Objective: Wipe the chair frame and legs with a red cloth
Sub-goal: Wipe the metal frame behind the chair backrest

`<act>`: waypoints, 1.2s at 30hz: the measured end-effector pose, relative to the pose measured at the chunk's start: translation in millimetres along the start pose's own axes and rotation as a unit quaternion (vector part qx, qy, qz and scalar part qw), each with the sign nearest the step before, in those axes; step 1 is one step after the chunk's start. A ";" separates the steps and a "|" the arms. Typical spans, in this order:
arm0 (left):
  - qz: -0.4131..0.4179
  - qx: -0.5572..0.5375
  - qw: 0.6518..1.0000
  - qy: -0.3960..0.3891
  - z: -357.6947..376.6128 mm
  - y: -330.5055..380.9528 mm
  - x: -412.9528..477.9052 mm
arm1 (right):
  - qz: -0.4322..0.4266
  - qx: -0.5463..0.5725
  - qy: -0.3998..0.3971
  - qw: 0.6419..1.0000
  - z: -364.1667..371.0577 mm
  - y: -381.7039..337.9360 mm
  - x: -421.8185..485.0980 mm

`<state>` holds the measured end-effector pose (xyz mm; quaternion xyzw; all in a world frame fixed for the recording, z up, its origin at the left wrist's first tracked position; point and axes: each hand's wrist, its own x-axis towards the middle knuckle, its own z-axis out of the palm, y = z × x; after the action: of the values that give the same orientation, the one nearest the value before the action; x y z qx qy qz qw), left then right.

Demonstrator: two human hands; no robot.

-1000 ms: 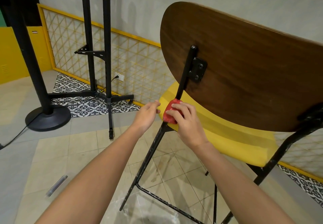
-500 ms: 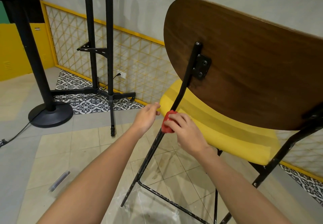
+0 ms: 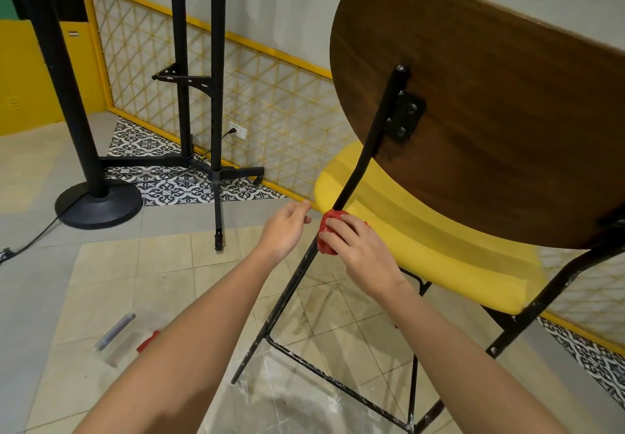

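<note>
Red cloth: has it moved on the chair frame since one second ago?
Yes. The red cloth, gripped by the right hand, slid down the black tube, farther from the backrest bracket.

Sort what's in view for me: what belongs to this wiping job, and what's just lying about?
In the job: red cloth, gripped by the right hand against the black chair frame; left hand beside it, holding nothing.
Lying about: clear packet; round-based black pole; black stand.

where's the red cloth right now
In the head view the red cloth sits mid-frame, held by the right hand against the black chair leg, beside the yellow seat.
</note>
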<state>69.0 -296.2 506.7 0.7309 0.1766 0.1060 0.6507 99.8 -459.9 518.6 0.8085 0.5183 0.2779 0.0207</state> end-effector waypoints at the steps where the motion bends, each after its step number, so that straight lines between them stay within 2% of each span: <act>1: 0.000 0.002 1.000 0.003 -0.1 -1.0 -1.0 | -0.014 -0.012 -0.024 1.000 0.1 -0.6 -2.4; 3: -0.004 0.000 1.000 0.008 -3.1 -5.2 -2.1 | -0.027 -0.023 -0.064 0.997 1.7 -3.6 -4.4; 5: -0.006 0.000 1.000 0.007 -5.6 -8.1 -2.3 | -0.029 -0.015 -0.065 0.997 1.2 -4.6 -5.0; 10: -0.011 -0.009 1.000 0.016 -11.1 -14.3 1.0 | -0.003 0.015 0.006 1.000 -6.1 2.5 7.9; 13: -0.006 -0.014 1.000 0.018 -10.7 -14.4 2.4 | -0.001 -0.023 0.023 0.999 -11.6 4.3 21.4; 15: -0.003 -0.015 1.000 0.017 -10.8 -13.6 3.5 | -0.025 -0.069 0.008 0.997 -11.7 1.3 26.1; 18: 0.003 -0.013 1.000 0.013 -10.8 -13.2 4.2 | -0.017 -0.116 -0.026 0.993 -7.2 -8.1 30.4; 22: 0.010 -0.011 1.000 0.014 -12.7 -15.5 4.1 | -0.074 -0.191 -0.116 0.972 3.2 -21.2 35.0; 29: -0.006 -0.023 0.999 0.041 -22.8 -18.8 7.6 | -0.038 -0.215 -0.098 0.971 -8.5 -17.1 51.4; 36: -0.009 -0.022 0.999 0.032 -22.6 -26.8 7.0 | -0.083 -0.170 -0.167 0.968 7.9 -26.2 38.8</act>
<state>63.5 -270.4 482.6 0.7113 0.2016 0.1274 0.6612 93.9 -412.8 520.1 0.7820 0.5184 0.2204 0.2669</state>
